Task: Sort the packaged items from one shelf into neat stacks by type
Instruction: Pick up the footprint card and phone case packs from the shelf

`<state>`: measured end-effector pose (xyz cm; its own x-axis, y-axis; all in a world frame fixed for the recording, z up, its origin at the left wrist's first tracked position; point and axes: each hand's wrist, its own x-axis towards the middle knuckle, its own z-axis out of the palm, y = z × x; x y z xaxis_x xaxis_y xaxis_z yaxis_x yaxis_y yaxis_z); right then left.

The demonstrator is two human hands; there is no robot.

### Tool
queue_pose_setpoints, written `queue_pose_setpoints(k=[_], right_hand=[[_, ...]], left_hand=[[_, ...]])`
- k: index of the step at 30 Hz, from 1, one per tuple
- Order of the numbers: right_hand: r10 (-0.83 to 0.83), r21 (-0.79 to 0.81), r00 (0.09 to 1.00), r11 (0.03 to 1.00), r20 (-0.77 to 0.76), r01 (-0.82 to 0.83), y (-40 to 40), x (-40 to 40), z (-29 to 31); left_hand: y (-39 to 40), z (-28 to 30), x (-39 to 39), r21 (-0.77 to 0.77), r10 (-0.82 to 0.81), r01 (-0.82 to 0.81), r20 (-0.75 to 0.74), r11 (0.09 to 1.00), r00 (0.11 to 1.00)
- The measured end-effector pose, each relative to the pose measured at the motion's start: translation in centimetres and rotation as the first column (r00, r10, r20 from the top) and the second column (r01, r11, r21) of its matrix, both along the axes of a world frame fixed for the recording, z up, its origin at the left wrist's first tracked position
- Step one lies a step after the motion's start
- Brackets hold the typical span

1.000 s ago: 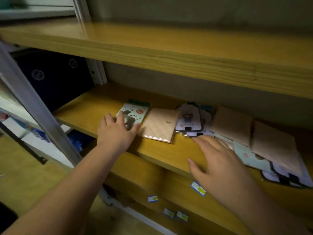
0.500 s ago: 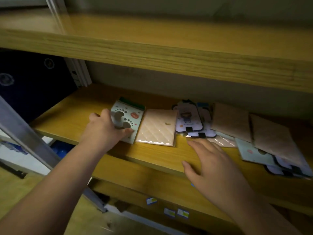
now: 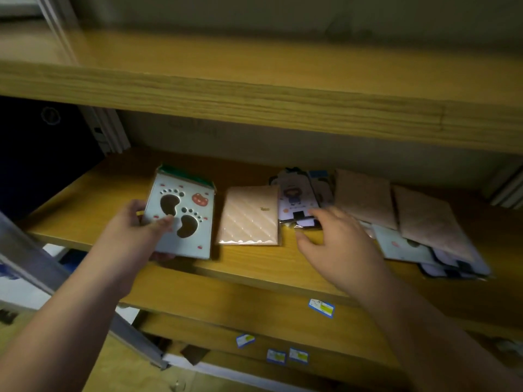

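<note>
Right now the left hand (image 3: 135, 230) grips the footprint packet (image 3: 182, 215), thumb pressed on its face and fingers curled behind its left edge, so the packet tilts up off the shelf (image 3: 254, 258) at its near end. Just to the right of that hand lies a peach quilted packet (image 3: 250, 216), flat on the shelf. The right hand (image 3: 336, 239) hovers spread and holding nothing, its fingertips reaching a lilac character packet (image 3: 294, 200) ahead of it. Beyond and to the right of this hand, a loose overlapping heap (image 3: 424, 236) of brown, pale blue and lilac packets waits unsorted.

Judging by this, the sorting is at an early step: one type is being lifted to start its stack. The next move likely calls for setting the footprint packet squarely in the clear space left of the left hand, then pinching the lilac packet free without dragging its neighbours.
</note>
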<state>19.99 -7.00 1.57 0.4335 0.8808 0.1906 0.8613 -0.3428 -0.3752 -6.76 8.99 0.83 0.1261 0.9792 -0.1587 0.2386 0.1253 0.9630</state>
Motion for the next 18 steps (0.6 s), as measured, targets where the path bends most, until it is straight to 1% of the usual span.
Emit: queue_pose_setpoints(k=[2, 3, 4, 8, 10, 12, 14, 15, 16, 18], right_hand=[[-0.059, 0.005, 0.998, 0.998, -0.019, 0.059, 1.4, 0.6, 0.0], [-0.070, -0.004, 0.997, 0.998, 0.010, 0.070, 2.1, 0.8, 0.0], [-0.077, -0.029, 0.995, 0.996, 0.061, 0.079, 3.0, 1.0, 0.0], [-0.099, -0.217, 0.956, 0.962, 0.276, 0.163, 5.9, 1.3, -0.3], [-0.096, -0.268, 0.950, 0.947, 0.296, 0.179, 6.8, 1.6, -0.4], [-0.097, -0.284, 0.975, 0.947, 0.201, 0.153, 7.3, 2.1, -0.2], [-0.104, -0.293, 0.994, 0.950, 0.038, 0.111, 7.5, 2.6, 0.6], [-0.115, -0.276, 0.991, 0.957, -0.067, 0.092, 7.4, 2.9, 1.0], [-0.132, -0.230, 0.974, 0.969, -0.184, 0.088, 7.3, 3.3, 1.3], [-0.141, -0.083, 0.896, 0.990, -0.420, 0.117, 6.8, 3.8, 1.5]], left_hand=[[-1.3, 0.3, 0.7, 0.026, -0.032, 0.031, 0.034, 0.999, 0.999], [-1.9, 0.4, 1.2, 0.035, -0.053, 0.051, 0.055, 0.998, 0.997], [-2.5, 0.4, 1.7, 0.036, -0.073, 0.071, 0.077, 0.997, 0.994], [-4.6, 0.4, 3.8, 0.028, -0.133, 0.130, 0.149, 0.991, 0.980], [-5.2, 0.4, 4.5, 0.038, -0.144, 0.139, 0.192, 0.990, 0.971], [-5.5, 0.3, 5.1, 0.038, -0.147, 0.142, 0.222, 0.989, 0.964], [-5.6, 0.2, 5.7, 0.031, -0.142, 0.139, 0.237, 0.990, 0.961], [-5.6, 0.2, 5.8, 0.026, -0.140, 0.138, 0.239, 0.990, 0.961], [-5.6, 0.1, 6.0, 0.022, -0.141, 0.140, 0.241, 0.990, 0.960], [-5.5, 0.0, 6.2, 0.015, -0.143, 0.144, 0.257, 0.989, 0.956]])
